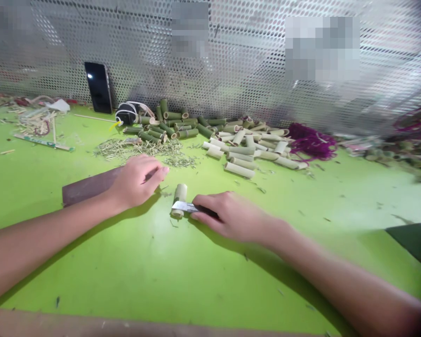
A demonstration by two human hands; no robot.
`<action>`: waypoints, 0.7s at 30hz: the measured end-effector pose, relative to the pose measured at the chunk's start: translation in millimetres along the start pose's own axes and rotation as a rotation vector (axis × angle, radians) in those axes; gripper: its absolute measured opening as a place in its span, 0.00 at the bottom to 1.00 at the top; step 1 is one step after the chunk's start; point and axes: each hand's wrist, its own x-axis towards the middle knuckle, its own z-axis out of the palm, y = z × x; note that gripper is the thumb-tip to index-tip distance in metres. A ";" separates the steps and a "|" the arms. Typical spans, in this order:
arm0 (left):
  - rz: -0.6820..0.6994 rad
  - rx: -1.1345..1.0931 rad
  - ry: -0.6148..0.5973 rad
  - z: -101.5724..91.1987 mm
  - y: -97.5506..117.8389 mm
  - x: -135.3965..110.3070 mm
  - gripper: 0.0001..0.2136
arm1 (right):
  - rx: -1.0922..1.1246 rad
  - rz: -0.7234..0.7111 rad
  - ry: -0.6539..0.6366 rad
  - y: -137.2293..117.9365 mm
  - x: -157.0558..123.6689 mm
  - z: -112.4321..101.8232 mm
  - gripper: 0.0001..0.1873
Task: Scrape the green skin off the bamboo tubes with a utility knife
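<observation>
My right hand (231, 217) grips a utility knife (205, 210), its metal blade lying across the lower end of a short bamboo tube (180, 193). The tube rests on the green table, its peeled skin pale with a darker green patch near the blade. To the left, my left hand (140, 180) is closed, thumb against curled fingers, apart from the tube. Whatever those fingers may hold is hidden. Behind that wrist lies a flat brown board (89, 187), partly covered by the hand.
Green bamboo tubes (168, 126) and peeled pale ones (240, 168) are heaped at the back, beside shavings (143, 150) and purple strands (312, 142). A phone (98, 89) leans on the perforated metal screen (231, 75) near a black plug with cable (127, 114). A dark box-like object (412, 241) sits right.
</observation>
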 end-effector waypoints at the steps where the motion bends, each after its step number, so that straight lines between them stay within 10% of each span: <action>1: 0.007 0.010 0.005 -0.1 0.7 -0.2 0.16 | -0.003 -0.001 -0.001 -0.2 0.0 0.1 0.17; 11: 0.611 0.087 -0.304 0.9 3.5 -14.7 0.08 | -0.053 0.054 0.026 -2.6 -1.9 3.0 0.19; 21: 0.649 0.162 -0.163 4.7 2.6 -15.0 0.11 | -0.053 0.158 0.018 -9.9 -0.6 0.0 0.19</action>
